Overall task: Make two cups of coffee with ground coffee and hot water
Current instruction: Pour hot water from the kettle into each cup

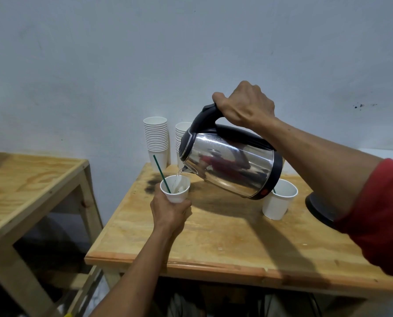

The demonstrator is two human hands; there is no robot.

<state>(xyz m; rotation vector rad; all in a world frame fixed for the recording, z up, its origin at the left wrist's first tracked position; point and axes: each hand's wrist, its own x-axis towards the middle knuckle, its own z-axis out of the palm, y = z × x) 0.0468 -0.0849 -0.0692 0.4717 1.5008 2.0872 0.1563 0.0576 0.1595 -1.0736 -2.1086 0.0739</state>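
Your kettle [231,163] is a shiny steel one with a black handle, lid and base ring, and you have it tipped well over to the left, spout down. A thin clear stream of water [178,176] runs from the spout into the cup [175,191] below it. That cup is white paper, tilted a little toward the kettle, and a green stirrer [161,173] leans out of it up and to the left. Some dark specks show at the bottom inside; how full it is you cannot tell from this angle.

Your right hand [245,105] is closed tight around the kettle's handle from above, knuckles up, thumb pressed along the front of the handle. It carries the kettle clear of the table [213,236]. A red sleeve [383,213] covers that arm above the elbow.

Your left hand [170,212] is wrapped around the lower half of the cup, fingers curled round its far side and thumb on the near side, holding it up off the table just under the spout.

A second cup [280,199] stands on the table to the right, partly hidden behind the kettle's base, with a bit of green stirrer showing at its rim. The black kettle base [319,208] sits at the right edge, half covered by your forearm. Two stacks of paper cups [157,139] stand at the back of the table against the wall. A dark stain [150,183] marks the wood just left of the cup you hold.
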